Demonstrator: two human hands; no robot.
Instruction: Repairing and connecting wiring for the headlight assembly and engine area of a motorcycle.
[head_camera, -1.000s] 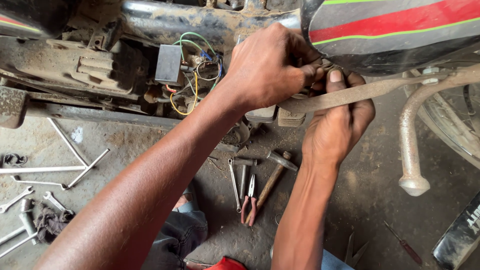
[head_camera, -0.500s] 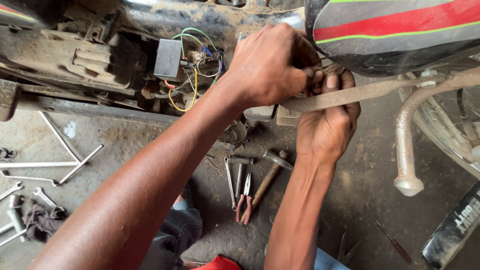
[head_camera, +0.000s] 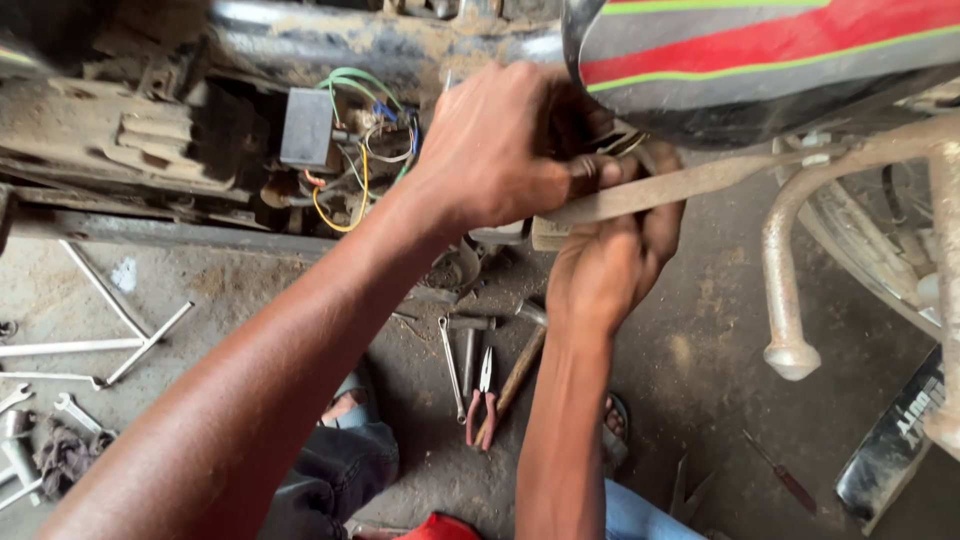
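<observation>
My left hand (head_camera: 505, 145) is closed over something small at the motorcycle's frame, just under the black side panel with red and green stripes (head_camera: 760, 60); what it grips is hidden by the fingers. My right hand (head_camera: 615, 250) comes up from below and wraps around the flat dusty metal bar (head_camera: 690, 185) that runs right toward the chrome tube (head_camera: 785, 260). Both hands touch each other at the bar's left end. A black box with coloured wires (head_camera: 320, 135) sits left of my left hand.
On the dirty floor lie a hammer (head_camera: 515, 370), red-handled pliers (head_camera: 482, 395), a spanner (head_camera: 452, 365), long wrenches (head_camera: 110, 340) at the left and a red-handled screwdriver (head_camera: 785, 475) at the right. My legs and sandalled feet are below.
The view has drifted slightly, so the tools on the floor sit lower left. My hands stay clamped at the same spot on the bar, with the right fingers curled tighter.
</observation>
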